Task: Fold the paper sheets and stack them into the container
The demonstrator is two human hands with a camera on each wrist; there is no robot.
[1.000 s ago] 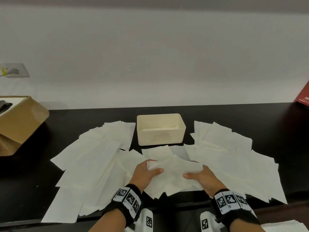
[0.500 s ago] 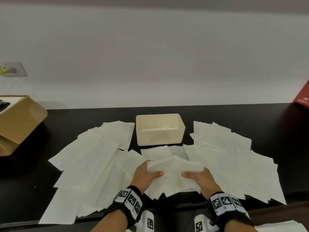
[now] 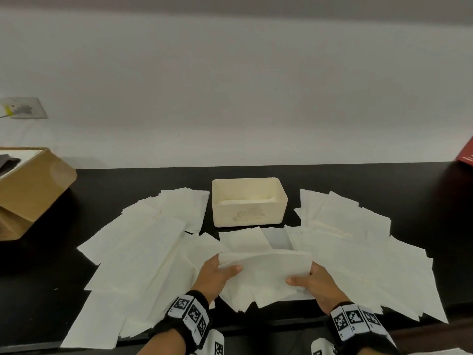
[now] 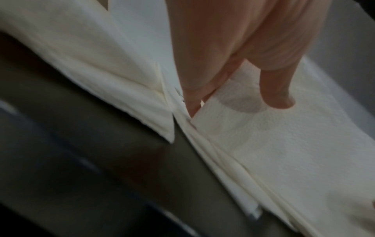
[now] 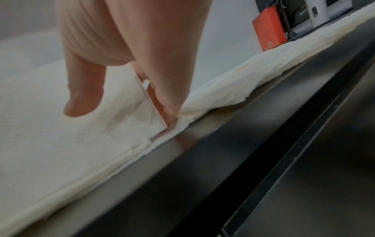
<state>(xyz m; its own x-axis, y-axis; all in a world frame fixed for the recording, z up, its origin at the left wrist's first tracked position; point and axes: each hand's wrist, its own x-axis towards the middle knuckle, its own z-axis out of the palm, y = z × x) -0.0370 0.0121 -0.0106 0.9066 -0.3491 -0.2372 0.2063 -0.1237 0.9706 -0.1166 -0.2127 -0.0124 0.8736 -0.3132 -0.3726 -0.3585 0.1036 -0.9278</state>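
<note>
A white paper sheet [image 3: 266,271], folded over on itself, is held just above the loose sheets at the table's near edge. My left hand [image 3: 222,271] pinches its left edge, thumb on top and fingers beneath; the left wrist view shows that sheet [image 4: 274,144] under the thumb. My right hand [image 3: 308,280] pinches the right edge the same way, and the sheet [image 5: 71,136] shows in the right wrist view. The cream container [image 3: 249,202] stands behind it at mid-table, with folded paper lying inside.
Several unfolded white sheets [image 3: 143,252] fan out left of the container and more sheets [image 3: 358,242] to its right on the black table [image 3: 384,185]. A brown cardboard box [image 3: 28,190] sits at far left, a red box [image 3: 467,155] at far right.
The sheet between my hands has been folded over, its far edge now straighter and lifted slightly toward the container. Both hands shifted a little outward along its sides.
</note>
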